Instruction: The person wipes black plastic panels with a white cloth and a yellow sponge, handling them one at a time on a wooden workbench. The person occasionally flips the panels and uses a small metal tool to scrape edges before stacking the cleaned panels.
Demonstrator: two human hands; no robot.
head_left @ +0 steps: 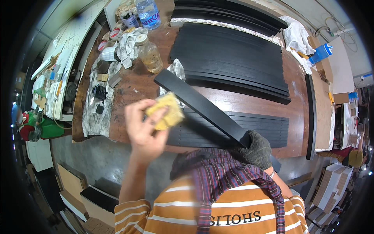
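A yellow sponge-like pad [168, 110] is pinched in the bare fingers of my left hand [142, 124], raised beside a long black bar [202, 109]. A dark knitted glove covers my right hand [259, 150], which is closed round the bar's lower right end. The bar slants up to the left above the wooden table [130, 91]. Its far end is near a crumpled white cloth [178, 69]. Beneath the bar, several flat black strips [257, 126] lie side by side along the table's near edge. Whether the pad touches the bar, I cannot tell.
More black strips [230, 54] fill the back of the table. At the far left stand a jar of cloudy liquid [150, 56], a water bottle [148, 15] and stained rags [130, 45]. A blue bottle [321, 52] is at the right. People work at both sides.
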